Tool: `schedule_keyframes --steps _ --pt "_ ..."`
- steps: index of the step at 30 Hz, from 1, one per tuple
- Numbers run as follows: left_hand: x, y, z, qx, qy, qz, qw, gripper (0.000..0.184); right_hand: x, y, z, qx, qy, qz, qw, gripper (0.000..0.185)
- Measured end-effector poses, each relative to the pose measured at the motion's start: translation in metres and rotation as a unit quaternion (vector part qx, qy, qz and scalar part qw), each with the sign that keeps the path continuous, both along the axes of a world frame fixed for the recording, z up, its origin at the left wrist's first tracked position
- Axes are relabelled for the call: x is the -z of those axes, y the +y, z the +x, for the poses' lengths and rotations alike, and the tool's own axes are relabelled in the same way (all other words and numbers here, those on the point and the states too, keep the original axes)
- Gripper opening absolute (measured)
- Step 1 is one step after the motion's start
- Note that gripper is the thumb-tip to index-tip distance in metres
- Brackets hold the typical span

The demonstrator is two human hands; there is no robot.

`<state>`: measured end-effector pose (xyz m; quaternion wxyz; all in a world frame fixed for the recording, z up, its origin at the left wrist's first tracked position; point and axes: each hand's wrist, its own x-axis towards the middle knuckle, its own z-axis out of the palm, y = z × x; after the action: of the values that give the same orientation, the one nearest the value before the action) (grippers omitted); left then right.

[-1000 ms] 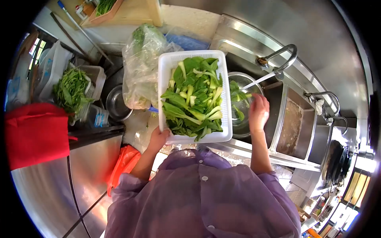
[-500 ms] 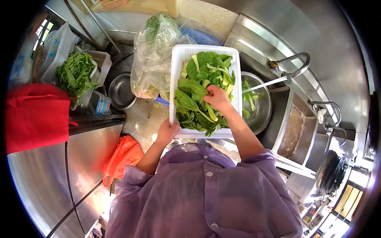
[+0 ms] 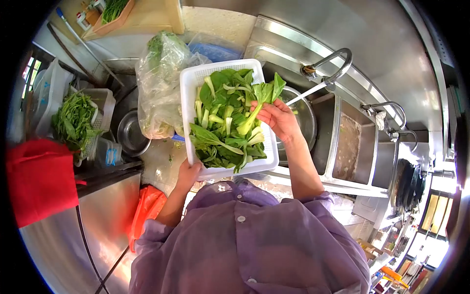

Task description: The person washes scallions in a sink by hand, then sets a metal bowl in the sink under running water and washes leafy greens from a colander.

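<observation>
A white perforated plastic basket (image 3: 271, 149) full of leafy greens is in front of my body. My left hand (image 3: 187, 175) is closed on its near left corner, the thumb over the rim. My right hand (image 3: 280, 119) pinches a head of bok choy (image 3: 255, 115) above the basket's right side, leaves pointing up and away. More bok choy (image 3: 220, 105) lies heaped beneath it, pale stems mixed with dark leaves. Just right of the basket, partly hidden by my right hand and arm, a round metal bowl (image 3: 309, 128) stands in the sink under a running tap (image 3: 338, 73).
A clear plastic bag of greens (image 3: 164, 93) stands left of the basket. Farther left are a basket of leafy stems (image 3: 76, 120), a metal basin (image 3: 132, 133) and a red cloth (image 3: 41, 179). More sink basins (image 3: 348, 144) line the right side. An orange-red bag (image 3: 147, 210) hangs low left.
My right hand has lifted a head of bok choy from the pile and moved to the basket's right side. The view has shifted, and the basket looks slightly turned. My left hand still holds the corner.
</observation>
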<state>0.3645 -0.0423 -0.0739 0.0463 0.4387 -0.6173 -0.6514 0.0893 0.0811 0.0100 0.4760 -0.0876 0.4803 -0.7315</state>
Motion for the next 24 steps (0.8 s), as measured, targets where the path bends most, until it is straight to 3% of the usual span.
schedule_keyframes --steps 6,10,11,14,15,16,19,21,24 --pt "0.010 -0.004 0.001 -0.002 -0.026 0.100 0.995 0.021 -0.003 0.013 -0.005 0.051 -0.007 -0.097 0.994 0.019" --pt "0.012 -0.006 0.002 0.004 -0.012 0.099 0.995 0.025 -0.011 0.025 -0.005 0.075 -0.001 -0.117 0.990 0.020" --pt "0.007 -0.005 0.001 0.009 -0.013 0.086 0.996 0.025 -0.006 0.029 -0.007 0.061 0.066 -0.113 0.990 0.026" --pt "0.019 -0.010 0.004 0.053 -0.002 0.063 0.997 0.024 -0.005 0.040 -0.008 0.059 0.040 -0.201 0.977 0.035" --pt "0.022 -0.011 0.005 0.060 -0.001 0.062 0.996 0.024 -0.008 0.044 -0.006 0.095 -0.009 -0.194 0.976 0.021" --pt "0.009 -0.010 0.003 0.050 -0.008 0.092 0.994 0.023 -0.006 0.048 -0.006 0.102 -0.007 -0.195 0.976 0.021" --pt "0.001 -0.009 0.002 0.040 -0.004 0.121 0.992 0.022 -0.004 0.057 -0.002 0.107 0.013 -0.202 0.973 0.023" --pt "0.001 -0.009 0.003 0.042 0.007 0.120 0.992 0.022 -0.012 0.061 0.007 0.119 0.082 -0.164 0.976 0.040" --pt "0.007 -0.010 0.004 0.027 -0.013 0.100 0.995 0.023 -0.032 0.069 0.018 0.139 0.037 -0.147 0.979 0.037"
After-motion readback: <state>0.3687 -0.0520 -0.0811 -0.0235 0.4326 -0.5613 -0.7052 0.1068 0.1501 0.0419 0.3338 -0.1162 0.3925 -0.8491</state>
